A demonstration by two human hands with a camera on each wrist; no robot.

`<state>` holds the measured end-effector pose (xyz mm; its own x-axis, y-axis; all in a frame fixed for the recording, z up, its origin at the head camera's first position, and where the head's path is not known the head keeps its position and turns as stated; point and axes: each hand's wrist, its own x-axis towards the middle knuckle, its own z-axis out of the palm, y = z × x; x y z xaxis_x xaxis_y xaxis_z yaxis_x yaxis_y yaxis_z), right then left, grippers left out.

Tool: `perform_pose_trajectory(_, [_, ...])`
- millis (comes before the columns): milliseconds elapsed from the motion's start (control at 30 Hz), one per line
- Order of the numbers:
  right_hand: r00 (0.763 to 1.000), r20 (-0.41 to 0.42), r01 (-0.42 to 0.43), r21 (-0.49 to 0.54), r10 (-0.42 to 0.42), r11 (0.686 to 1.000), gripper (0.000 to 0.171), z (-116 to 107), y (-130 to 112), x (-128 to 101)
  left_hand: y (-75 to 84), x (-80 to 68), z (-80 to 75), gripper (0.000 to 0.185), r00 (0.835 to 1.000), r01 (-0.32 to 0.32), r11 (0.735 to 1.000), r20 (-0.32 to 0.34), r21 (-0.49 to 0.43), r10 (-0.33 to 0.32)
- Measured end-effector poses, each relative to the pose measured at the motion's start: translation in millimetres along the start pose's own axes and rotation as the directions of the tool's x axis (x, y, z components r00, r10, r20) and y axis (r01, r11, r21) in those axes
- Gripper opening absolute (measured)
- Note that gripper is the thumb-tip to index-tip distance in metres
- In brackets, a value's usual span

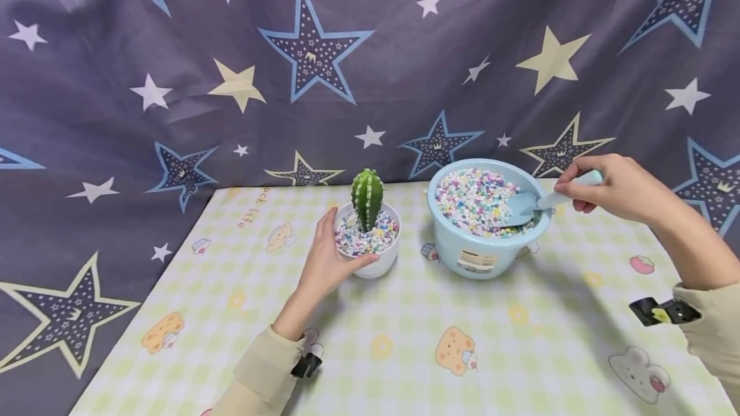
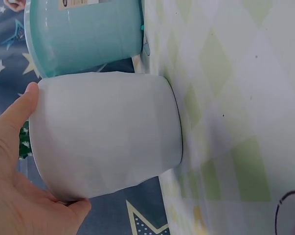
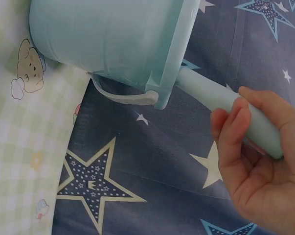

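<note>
My left hand [image 1: 333, 260] grips the rim of a white pot [image 2: 108, 134], thumb on the near side and fingers on the far left. A green cactus [image 1: 367, 199] stands upright in the pot among multicoloured pebbles [image 1: 354, 239]. To the right is a light blue bucket [image 1: 457, 250] filled with similar pebbles [image 1: 471, 201]. My right hand [image 1: 614, 186] holds the pale blue handle of a small shovel [image 1: 555, 201] over the bucket's right rim. The shovel's blade rests among the pebbles, its tip partly buried. In the right wrist view, the fingers [image 3: 233, 127] curl round the handle.
A green-and-white checked tablecloth [image 1: 405, 313] with cartoon prints covers the table. Behind its back edge hangs a dark curtain [image 1: 381, 69] patterned with stars. The bucket's handle [image 3: 123, 95] hangs down along its side.
</note>
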<state>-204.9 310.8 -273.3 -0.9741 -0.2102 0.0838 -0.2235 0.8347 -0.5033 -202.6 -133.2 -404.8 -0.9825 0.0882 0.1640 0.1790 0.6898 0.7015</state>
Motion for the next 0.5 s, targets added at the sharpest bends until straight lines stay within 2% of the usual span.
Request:
perform_pose_trajectory(200, [0.998, 0.039, 0.043, 0.08, -0.046, 0.996, 0.014, 3, 8, 4, 0.2, -1.5, 2.2, 0.124, 1.0, 0.004, 1.0, -0.009, -0.013, -0.004])
perform_pose_trajectory(300, [0.998, 0.053, 0.028, 0.129, -0.035, 0.991, 0.016, 9, 12, 5, 0.7, -1.7, 2.7, 0.125, 1.0, 0.004, 1.0, 0.003, -0.011, -0.004])
perform_pose_trajectory(500, [1.0, 0.016, -0.006, 0.208, 0.003, 0.978, 0.021, 20, 16, 3, 1.8, -0.1, 2.2, 0.124, 1.0, 0.006, 1.0, -0.002, 0.003, -0.006])
